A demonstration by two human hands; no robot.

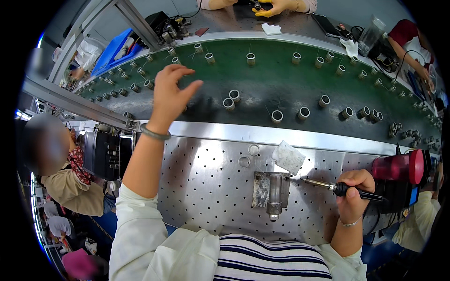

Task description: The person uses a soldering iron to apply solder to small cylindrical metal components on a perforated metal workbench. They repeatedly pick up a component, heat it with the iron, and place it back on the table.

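Observation:
My left hand (172, 91) reaches over the green conveyor belt (272, 70), thumb and fingers spread, with nothing visible between them. Close to its fingertips stands a small metal cylinder (176, 61). A soldering iron (342, 188) is held in my right hand (355, 194), its tip pointing left over the perforated metal worktop (206, 187). Left of the tip, a clear tube with a metal end (275, 194) lies on a small metal plate (260, 189). Above it are a crumpled white pad (288, 157) and two rings, one (253, 150) behind the other (244, 162).
Several metal cylinders (277, 116) stand along the belt. A red-lidded container (398, 167) sits beside a dark box (393, 194) at my right. A metal frame post (84, 105) crosses at left. Across the belt, another person's yellow-fingered hands (269, 8) hold a small part.

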